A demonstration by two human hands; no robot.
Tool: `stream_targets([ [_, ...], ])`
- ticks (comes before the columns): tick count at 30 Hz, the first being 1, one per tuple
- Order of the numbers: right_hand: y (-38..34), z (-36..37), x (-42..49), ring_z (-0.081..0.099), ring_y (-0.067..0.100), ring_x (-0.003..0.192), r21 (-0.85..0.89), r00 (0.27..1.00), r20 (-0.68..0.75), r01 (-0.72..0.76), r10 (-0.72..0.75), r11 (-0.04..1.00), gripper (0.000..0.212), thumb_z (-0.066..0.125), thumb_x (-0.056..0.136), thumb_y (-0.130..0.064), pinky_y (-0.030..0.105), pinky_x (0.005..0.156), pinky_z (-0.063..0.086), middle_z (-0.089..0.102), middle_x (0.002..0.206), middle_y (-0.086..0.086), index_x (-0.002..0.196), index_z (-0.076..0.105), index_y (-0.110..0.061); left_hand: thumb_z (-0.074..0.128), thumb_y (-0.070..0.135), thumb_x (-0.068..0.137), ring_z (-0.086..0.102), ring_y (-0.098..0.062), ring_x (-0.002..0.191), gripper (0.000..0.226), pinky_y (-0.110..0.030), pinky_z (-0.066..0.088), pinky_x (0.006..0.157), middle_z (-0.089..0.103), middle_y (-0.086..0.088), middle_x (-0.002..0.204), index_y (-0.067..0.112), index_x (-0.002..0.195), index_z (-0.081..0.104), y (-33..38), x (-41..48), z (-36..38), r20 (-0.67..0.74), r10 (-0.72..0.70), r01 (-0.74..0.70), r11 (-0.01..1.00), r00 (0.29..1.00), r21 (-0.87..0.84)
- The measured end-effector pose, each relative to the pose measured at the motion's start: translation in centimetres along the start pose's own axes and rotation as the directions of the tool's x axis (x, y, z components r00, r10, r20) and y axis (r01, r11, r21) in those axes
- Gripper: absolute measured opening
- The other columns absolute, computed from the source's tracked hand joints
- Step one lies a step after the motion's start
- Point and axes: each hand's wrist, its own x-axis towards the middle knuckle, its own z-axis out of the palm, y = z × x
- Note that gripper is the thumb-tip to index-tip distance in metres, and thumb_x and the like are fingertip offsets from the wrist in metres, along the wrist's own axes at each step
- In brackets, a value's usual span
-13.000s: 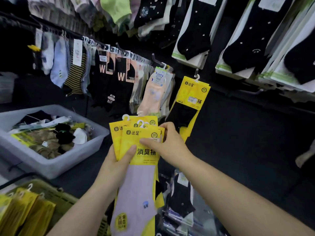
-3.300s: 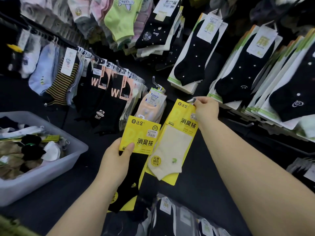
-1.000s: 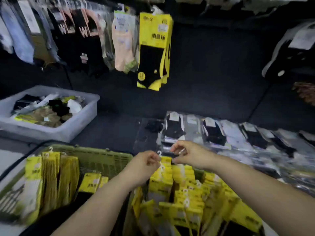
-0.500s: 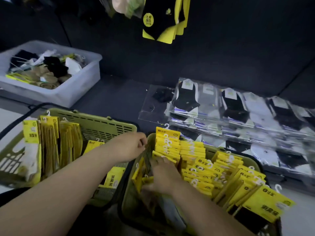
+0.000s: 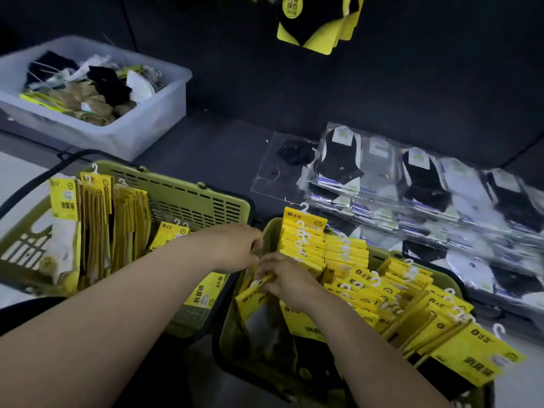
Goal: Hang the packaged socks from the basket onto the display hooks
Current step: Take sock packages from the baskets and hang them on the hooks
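Observation:
Two olive-green baskets stand side by side on the floor. The right basket (image 5: pixel 269 234) is packed with several yellow sock packs (image 5: pixel 353 278) with white hooks. My right hand (image 5: pixel 287 278) reaches into its left end and pinches the top of a yellow sock pack (image 5: pixel 253 293) that leans there. My left hand (image 5: pixel 235 248) hovers with curled fingers at the basket's rim, just above that pack; whether it holds anything is hidden. The left basket (image 5: pixel 191 198) holds more upright yellow packs (image 5: pixel 97 213). Hung yellow packs (image 5: pixel 318 28) dangle at the top edge.
A translucent bin (image 5: pixel 123 134) of loose socks sits at the back left. Stacks of clear-wrapped black and white socks (image 5: pixel 412 187) lie on the dark shelf at the right. A dark wall panel runs behind everything.
The view has tipped down from the display to the baskets. Both hands have come down into the right basket, and my right hand has taken hold of a pack at its left end.

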Motion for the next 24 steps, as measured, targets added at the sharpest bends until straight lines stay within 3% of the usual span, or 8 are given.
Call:
stream_targets([
  [5,1.4,2.4,1.0,0.043,0.023,0.127,-0.053,0.998,0.054,-0.009,0.012,0.999,0.024,0.069,0.083,-0.016,0.025,0.09,0.035,0.038,0.145,0.001,0.101,0.054,-0.012,0.049,0.032,0.097,0.052,-0.013,0.099,0.034,-0.025,0.038,0.077,0.055,0.004,0.128,0.025,0.13,0.047,-0.4,-0.1,-0.1,-0.011,0.004,-0.005,0.998,1.0,-0.064],
  [9,1.3,2.7,1.8,0.052,0.025,0.106,-0.13,0.995,0.024,-0.091,0.095,0.987,0.038,0.072,0.08,-0.021,0.028,0.073,0.033,0.051,0.12,0.004,0.105,0.044,-0.019,0.05,0.031,0.097,0.052,-0.015,0.11,0.035,-0.024,0.036,0.08,0.055,0.003,0.128,0.024,0.131,0.047,-0.7,-0.2,-0.2,-0.018,0.007,-0.008,0.998,1.0,-0.055],
  [13,1.0,2.1,1.5,0.042,0.023,0.104,-0.321,0.993,-0.086,-0.108,0.085,0.941,0.052,0.073,0.078,-0.025,0.031,0.077,0.031,0.055,0.105,0.006,0.119,0.04,-0.022,0.051,0.029,0.096,0.053,-0.017,0.111,0.036,-0.026,0.04,0.083,0.056,0.001,0.127,0.022,0.131,0.047,-0.7,-0.3,-0.2,-0.005,0.018,-0.018,0.999,1.0,-0.036],
  [15,0.7,0.5,0.5,0.04,0.019,0.099,-0.197,0.99,-0.123,-0.088,0.064,0.976,0.05,0.077,0.075,-0.026,0.029,0.077,0.032,0.056,0.095,-0.001,0.118,0.051,-0.023,0.056,0.029,0.093,0.052,-0.017,0.112,0.041,-0.025,0.039,0.083,0.055,0.001,0.128,0.023,0.133,0.044,-0.8,-0.1,-0.1,-0.003,0.024,-0.024,0.999,1.0,-0.039],
  [17,0.2,-2.3,-0.8,0.048,0.015,0.094,0.096,0.98,-0.185,-0.053,0.07,0.994,0.031,0.081,0.072,-0.022,0.026,0.076,0.038,0.059,0.091,-0.004,0.098,0.065,-0.025,0.065,0.03,0.087,0.051,-0.017,0.116,0.057,-0.025,0.038,0.084,0.052,0.002,0.133,0.023,0.137,0.038,-0.8,0.2,0.1,0.002,0.023,-0.023,0.996,1.0,-0.086],
  [20,-1.5,-7.1,-3.2,0.058,0.001,0.078,0.425,0.933,-0.349,0.072,0.09,0.903,0.028,0.083,0.068,-0.015,0.011,0.068,0.043,0.065,0.086,-0.011,0.076,0.068,-0.036,0.076,0.032,0.077,0.047,-0.019,0.125,0.078,-0.025,0.038,0.091,0.048,0.004,0.138,0.024,0.141,0.033,-0.6,0.4,0.5,0.034,0.022,-0.01,0.948,0.999,-0.319],
  [22,-2.7,-9.2,-4.4,0.061,-0.004,0.075,0.535,0.888,-0.443,0.153,0.122,0.831,0.027,0.083,0.068,-0.017,0.011,0.068,0.048,0.068,0.083,-0.019,0.078,0.072,-0.039,0.074,0.027,0.081,0.051,-0.018,0.122,0.064,-0.029,0.043,0.099,0.054,0.002,0.135,0.02,0.137,0.044,-0.1,0.6,1.1,0.029,0.043,-0.019,0.829,0.999,-0.559],
  [24,-3.2,-9.7,-5.1,0.062,-0.007,0.078,0.618,0.837,-0.522,0.238,0.165,0.749,0.028,0.081,0.072,-0.017,0.013,0.066,0.051,0.067,0.086,-0.022,0.086,0.07,-0.039,0.063,0.019,0.09,0.058,-0.015,0.112,0.035,-0.023,0.048,0.088,0.064,-0.003,0.123,0.014,0.124,0.058,0.5,0.6,1.5,-0.066,0.019,-0.06,0.704,0.998,-0.707],
])
